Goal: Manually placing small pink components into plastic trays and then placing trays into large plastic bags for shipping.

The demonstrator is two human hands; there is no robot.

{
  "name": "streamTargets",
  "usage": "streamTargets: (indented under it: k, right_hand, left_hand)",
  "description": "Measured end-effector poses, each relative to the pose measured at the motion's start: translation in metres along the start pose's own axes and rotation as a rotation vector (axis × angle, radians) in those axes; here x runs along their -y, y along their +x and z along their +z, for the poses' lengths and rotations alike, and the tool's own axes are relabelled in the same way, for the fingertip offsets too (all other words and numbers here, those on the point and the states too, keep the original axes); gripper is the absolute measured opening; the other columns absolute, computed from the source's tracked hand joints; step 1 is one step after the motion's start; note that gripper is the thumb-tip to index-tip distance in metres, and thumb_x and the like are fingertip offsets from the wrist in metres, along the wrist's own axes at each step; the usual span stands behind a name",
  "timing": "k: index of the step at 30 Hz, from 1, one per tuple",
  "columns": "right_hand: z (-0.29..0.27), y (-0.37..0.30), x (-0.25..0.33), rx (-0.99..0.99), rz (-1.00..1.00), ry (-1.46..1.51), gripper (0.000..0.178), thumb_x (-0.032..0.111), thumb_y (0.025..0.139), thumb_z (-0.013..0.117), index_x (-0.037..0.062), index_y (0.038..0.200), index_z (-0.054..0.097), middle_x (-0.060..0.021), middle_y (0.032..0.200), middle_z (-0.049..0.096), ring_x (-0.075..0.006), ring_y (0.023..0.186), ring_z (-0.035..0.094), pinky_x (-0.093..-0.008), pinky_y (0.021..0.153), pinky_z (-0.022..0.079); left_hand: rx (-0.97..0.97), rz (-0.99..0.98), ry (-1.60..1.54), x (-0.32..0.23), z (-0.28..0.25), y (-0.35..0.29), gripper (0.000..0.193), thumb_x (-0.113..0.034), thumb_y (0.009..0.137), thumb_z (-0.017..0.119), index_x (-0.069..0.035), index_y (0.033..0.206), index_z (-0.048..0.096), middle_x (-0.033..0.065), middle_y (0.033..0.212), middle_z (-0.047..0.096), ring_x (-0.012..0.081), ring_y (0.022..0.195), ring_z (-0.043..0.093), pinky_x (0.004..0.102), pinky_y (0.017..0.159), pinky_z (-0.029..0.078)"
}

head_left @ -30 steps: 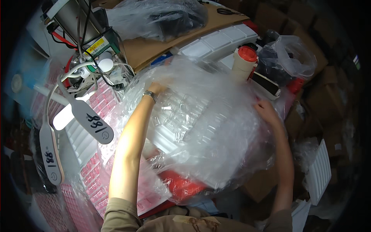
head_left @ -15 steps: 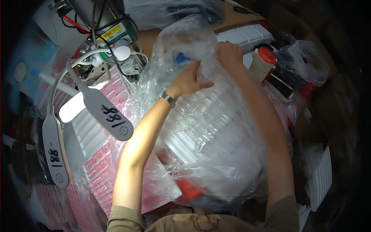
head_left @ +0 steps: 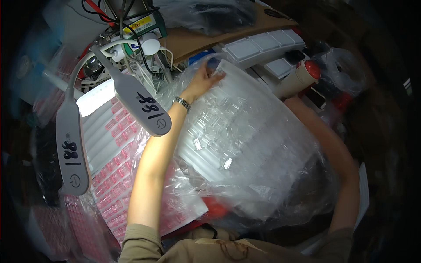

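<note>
A clear plastic bag point(head_left: 280, 175) lies across the middle, with a white ridged tray point(head_left: 199, 162) of small clear plastic pieces point(head_left: 219, 127) inside it. My left hand point(head_left: 199, 84), with a metal-band watch at the wrist, closes on the bag near its far left corner, thumb and fingers curled round the film. At the bag's far right edge is my right hand point(head_left: 298, 106), blurred and beside a cream cylinder with a red cap point(head_left: 302, 76). Its fingers do not show clearly. Left of the bag lies a white tray with rows of pink clear pieces point(head_left: 115, 175), partly under plastic film.
A two-headed lamp point(head_left: 72, 144) on bent necks stands at the left, one head over my left forearm. Behind it are cables and a green box point(head_left: 153, 28). White lidded boxes point(head_left: 263, 44) line the far right. A phone-like object point(head_left: 315, 97) lies near the red-capped cylinder.
My right hand has come nearer and to the right from the bag's far end. My left hand has moved slightly left and farther, closing on the film. The bag now lies flatter and wider.
</note>
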State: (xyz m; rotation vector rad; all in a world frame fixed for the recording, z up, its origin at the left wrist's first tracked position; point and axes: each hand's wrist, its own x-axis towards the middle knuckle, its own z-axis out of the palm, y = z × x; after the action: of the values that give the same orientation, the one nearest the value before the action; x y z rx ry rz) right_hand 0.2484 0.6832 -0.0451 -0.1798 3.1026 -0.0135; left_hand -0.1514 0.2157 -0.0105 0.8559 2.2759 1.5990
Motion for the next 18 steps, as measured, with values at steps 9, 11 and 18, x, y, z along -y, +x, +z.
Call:
streamTargets:
  k: [9,11,18]
  right_hand:
    - [-0.049,0.186,0.108,-0.06,0.337,0.308,0.032,0.031,0.083,0.06,-0.0004,0.089,0.063,-0.019,0.082,0.063,-0.0345,0.077,0.062,-0.0401,0.068,0.048]
    - [-0.027,0.153,0.076,-0.081,0.413,0.291,0.034,0.033,0.084,0.06,-0.0001,0.087,0.062,-0.0184,0.082,0.063,-0.0346,0.075,0.061,-0.0402,0.068,0.047]
    - [0.01,0.096,0.069,-0.35,0.683,0.094,0.028,0.03,0.082,0.063,0.0027,0.089,0.063,-0.0178,0.083,0.064,-0.0338,0.081,0.062,-0.0407,0.069,0.047]
  left_hand:
    - [-0.053,-0.189,0.077,0.014,0.029,0.028,0.07,-0.043,0.076,0.07,0.005,0.122,0.05,0.0211,0.123,0.054,0.0299,0.114,0.052,0.0344,0.094,0.042]
    - [-0.006,-0.121,0.409,-0.034,0.02,0.003,0.067,-0.041,0.075,0.07,0.003,0.121,0.051,0.0226,0.122,0.053,0.0346,0.112,0.052,0.0366,0.093,0.042]
    - [-0.01,-0.106,1.032,-0.022,-0.039,-0.158,0.048,-0.036,0.091,0.05,-0.001,0.124,0.048,0.0206,0.126,0.049,0.0332,0.122,0.043,0.0401,0.102,0.032]
